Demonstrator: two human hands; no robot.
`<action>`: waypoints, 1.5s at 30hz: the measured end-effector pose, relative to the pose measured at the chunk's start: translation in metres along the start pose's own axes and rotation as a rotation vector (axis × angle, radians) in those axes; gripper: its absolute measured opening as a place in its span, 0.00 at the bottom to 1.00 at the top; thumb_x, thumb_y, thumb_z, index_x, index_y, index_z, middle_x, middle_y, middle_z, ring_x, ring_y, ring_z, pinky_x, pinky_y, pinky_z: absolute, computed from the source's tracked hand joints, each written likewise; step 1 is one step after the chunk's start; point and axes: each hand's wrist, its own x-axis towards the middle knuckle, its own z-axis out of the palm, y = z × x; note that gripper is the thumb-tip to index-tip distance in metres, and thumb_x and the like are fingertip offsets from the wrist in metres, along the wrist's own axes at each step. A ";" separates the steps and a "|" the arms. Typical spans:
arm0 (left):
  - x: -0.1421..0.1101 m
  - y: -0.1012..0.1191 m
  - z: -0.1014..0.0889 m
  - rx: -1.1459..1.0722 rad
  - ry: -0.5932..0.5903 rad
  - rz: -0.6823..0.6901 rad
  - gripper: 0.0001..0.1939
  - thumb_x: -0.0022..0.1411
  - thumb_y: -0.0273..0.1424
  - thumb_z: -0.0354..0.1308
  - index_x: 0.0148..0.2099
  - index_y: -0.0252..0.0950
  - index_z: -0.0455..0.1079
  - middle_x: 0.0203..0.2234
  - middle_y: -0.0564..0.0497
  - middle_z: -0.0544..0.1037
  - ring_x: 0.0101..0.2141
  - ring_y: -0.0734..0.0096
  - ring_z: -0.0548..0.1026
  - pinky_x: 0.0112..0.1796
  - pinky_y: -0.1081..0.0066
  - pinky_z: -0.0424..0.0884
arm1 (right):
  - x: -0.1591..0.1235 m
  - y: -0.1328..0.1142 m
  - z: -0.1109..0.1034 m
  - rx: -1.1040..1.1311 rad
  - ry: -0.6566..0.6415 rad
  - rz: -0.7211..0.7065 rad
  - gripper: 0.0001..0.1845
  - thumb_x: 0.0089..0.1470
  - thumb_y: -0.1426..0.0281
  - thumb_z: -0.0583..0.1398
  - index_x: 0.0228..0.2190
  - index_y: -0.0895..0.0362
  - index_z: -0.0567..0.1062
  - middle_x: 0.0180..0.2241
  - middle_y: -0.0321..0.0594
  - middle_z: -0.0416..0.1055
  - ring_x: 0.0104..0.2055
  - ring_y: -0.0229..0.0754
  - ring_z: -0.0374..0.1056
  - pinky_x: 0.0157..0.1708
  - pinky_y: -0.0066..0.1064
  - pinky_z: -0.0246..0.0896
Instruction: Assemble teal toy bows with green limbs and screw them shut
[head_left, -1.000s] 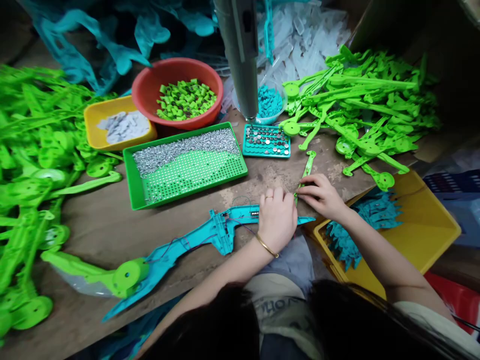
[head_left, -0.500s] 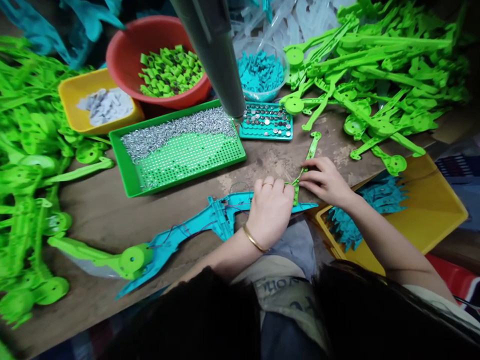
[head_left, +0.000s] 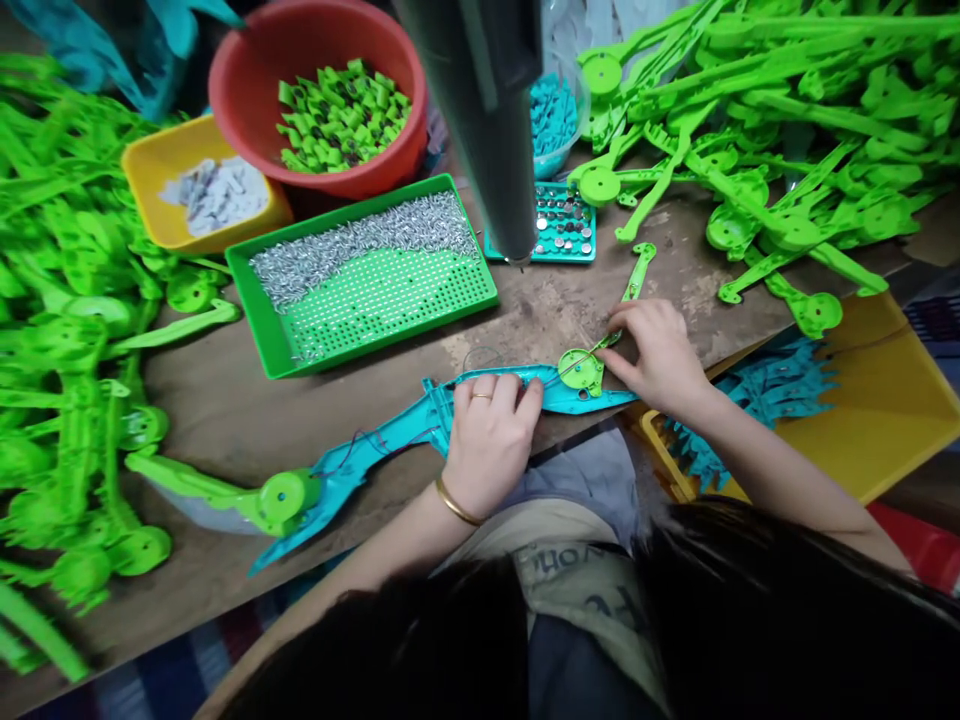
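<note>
A long blue plastic part (head_left: 390,430), shaped like a half of a toy bow, lies across the bench with thin wires running inside it. My left hand (head_left: 491,430), wearing a ring and a gold bangle, grips its middle section with the fingers curled over the edge. At its right end sits a green disc (head_left: 580,370) whose arm (head_left: 640,268) reaches up and away. My right hand (head_left: 660,355) pinches a thin wire beside the disc; the fingertips partly hide it. Another green disc piece (head_left: 285,498) joins the blue part's left end.
A green tray (head_left: 367,340) of screws stands behind, near a red bowl (head_left: 315,165) and a yellow bin (head_left: 150,205). A dark upright tool (head_left: 499,150) hangs overhead, beside a tray of button cells (head_left: 566,235). Green part piles (head_left: 67,330) flank both sides. A yellow crate (head_left: 862,440) stands lower right.
My left hand has slid left along the blue part, uncovering the green disc. My right hand stays near the disc's arm. The whole view has shifted slightly.
</note>
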 end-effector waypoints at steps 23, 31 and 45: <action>0.022 -0.050 -0.004 -0.331 -0.259 0.146 0.17 0.65 0.21 0.45 0.45 0.35 0.75 0.36 0.44 0.72 0.38 0.61 0.64 0.40 0.62 0.61 | 0.002 -0.051 0.020 -0.076 -0.078 -0.361 0.11 0.62 0.68 0.53 0.39 0.56 0.75 0.48 0.41 0.73 0.50 0.46 0.64 0.59 0.46 0.47; 0.038 -0.062 0.005 -0.270 -0.316 0.331 0.17 0.66 0.24 0.45 0.43 0.37 0.76 0.35 0.44 0.70 0.37 0.61 0.62 0.39 0.63 0.59 | 0.008 -0.054 0.024 -0.089 -0.152 -0.289 0.10 0.60 0.70 0.53 0.36 0.58 0.75 0.45 0.43 0.73 0.48 0.48 0.63 0.58 0.45 0.46; 0.012 -0.036 -0.006 0.025 -0.205 0.349 0.10 0.65 0.25 0.50 0.46 0.30 0.71 0.40 0.44 0.71 0.39 0.61 0.67 0.42 0.63 0.66 | 0.031 -0.041 -0.011 -0.006 -0.074 -0.258 0.11 0.59 0.65 0.56 0.39 0.56 0.76 0.47 0.44 0.73 0.50 0.48 0.66 0.51 0.43 0.59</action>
